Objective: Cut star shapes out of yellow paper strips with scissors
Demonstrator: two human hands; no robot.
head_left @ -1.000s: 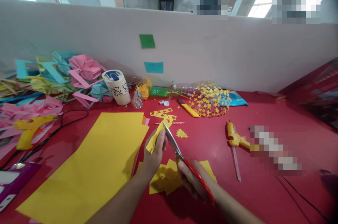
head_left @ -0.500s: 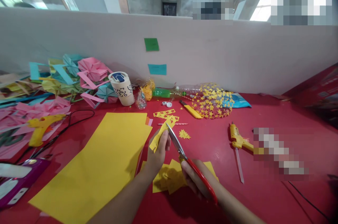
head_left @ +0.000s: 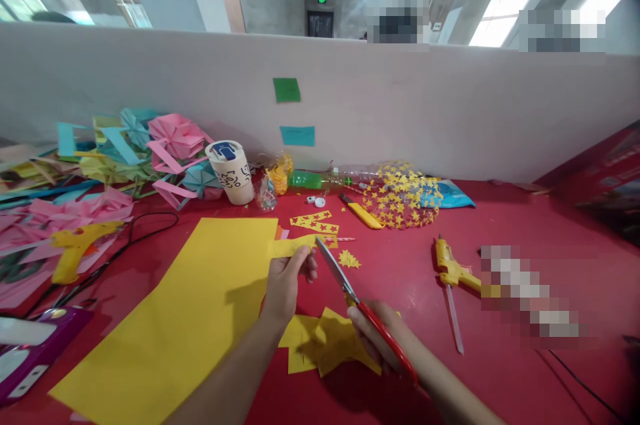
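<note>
My left hand [head_left: 286, 281] pinches a yellow paper strip [head_left: 295, 246] between thumb and fingers, its right end at the scissor blades. Red-handled scissors [head_left: 383, 331] are gripped in my right hand [head_left: 375, 335], blades nearly together and pointing up-left. Right of the strip lies a small pile of yellow paper stars [head_left: 349, 259]. Behind it is yellow paper with star-shaped holes [head_left: 313, 219]. Under and between my wrists are yellow paper pieces [head_left: 303, 361], one of them a large star [head_left: 343, 343]. Large yellow sheets [head_left: 185, 305] lie to the left.
A white cup [head_left: 233, 175], a green bottle [head_left: 307, 179] and a yellow cutter [head_left: 365, 213] stand or lie toward the white partition [head_left: 425, 105]. One glue gun [head_left: 450, 265] lies right, another [head_left: 77, 248] left, near folded paper [head_left: 175, 135] and a purple device [head_left: 45, 351].
My left hand has moved slightly left and turned, bringing the strip from slanting to nearly level. My right hand and the scissors have shifted a little right and down.
</note>
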